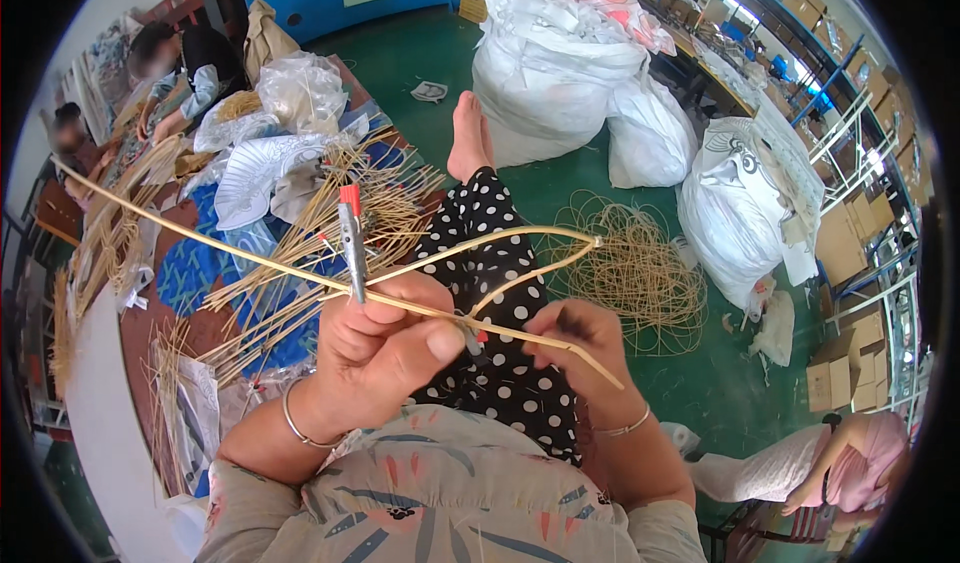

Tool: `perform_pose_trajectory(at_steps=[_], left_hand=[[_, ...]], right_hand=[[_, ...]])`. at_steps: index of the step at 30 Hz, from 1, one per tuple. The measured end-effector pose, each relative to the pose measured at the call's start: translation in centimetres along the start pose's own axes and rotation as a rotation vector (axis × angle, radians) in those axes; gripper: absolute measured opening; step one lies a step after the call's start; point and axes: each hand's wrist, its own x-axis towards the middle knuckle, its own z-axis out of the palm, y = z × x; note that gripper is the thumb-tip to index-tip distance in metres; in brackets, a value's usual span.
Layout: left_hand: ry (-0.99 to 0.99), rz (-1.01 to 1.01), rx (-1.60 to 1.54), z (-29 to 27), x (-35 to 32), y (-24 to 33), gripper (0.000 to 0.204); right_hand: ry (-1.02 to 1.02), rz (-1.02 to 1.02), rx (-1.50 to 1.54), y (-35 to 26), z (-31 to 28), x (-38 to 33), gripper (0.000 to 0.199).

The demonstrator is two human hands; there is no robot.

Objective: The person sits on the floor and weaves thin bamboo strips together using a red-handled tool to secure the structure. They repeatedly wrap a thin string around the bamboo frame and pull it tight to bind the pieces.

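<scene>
My left hand (pixel 385 348) pinches a long, pale bamboo strip (pixel 230 255) between thumb and fingers. The strip slants from the far left down to the right, past my right hand (pixel 585 338). A thinner strip bends into a pointed loop (pixel 520 231), its tip off to the right and its ends meeting the long strip between my hands. Just above my left fingers, a metal clip with a red end (pixel 352 243) stands on the strip. A second grey and red clip (pixel 474 341) shows partly beneath my left thumb. Curled fingers of my right hand close around the strip near its right end.
A low table on the left carries a heap of bamboo sticks (pixel 300 253), patterned sheets and plastic bags. Coiled thin strips (pixel 635 278) lie on the green floor at right. White sacks (pixel 545 73) stand beyond my outstretched legs. Other people sit at far left and lower right.
</scene>
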Motion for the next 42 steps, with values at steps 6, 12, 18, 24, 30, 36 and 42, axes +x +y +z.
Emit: perform_pose_trajectory(at_steps=[6,12,18,24,30,36,42], left_hand=[[-0.115,-0.043,0.157,1.2,0.4,0.6,0.018],[-0.776,0.252,0.428,1.6,-0.2,2.1,0.021],[-0.970,0.189,0.170,2.6,0.4,2.2,0.023],[-0.957,0.181,0.079,3.4,0.3,2.7,0.025],[-0.885,0.227,0.300,3.0,1.2,2.6,0.020],[-0.461,0.159,0.371,2.2,1.3,1.9,0.021],[-0.093,-0.022,0.233,3.5,0.1,2.4,0.026]], right_hand=[[-0.129,-0.213,0.177,-3.9,-0.7,0.9,0.011],[-0.746,-0.332,0.183,-8.7,2.4,0.0,0.012],[-1.075,-0.470,0.407,-7.8,3.6,-0.9,0.037],[-1.145,-0.524,0.552,-6.8,4.1,-1.2,0.041],[-0.505,-1.052,-0.274,-8.9,1.9,0.4,0.012],[-0.290,-0.670,-0.235,-5.9,1.8,1.7,0.014],[-0.250,-0.091,0.311,-3.9,3.7,0.0,0.011]])
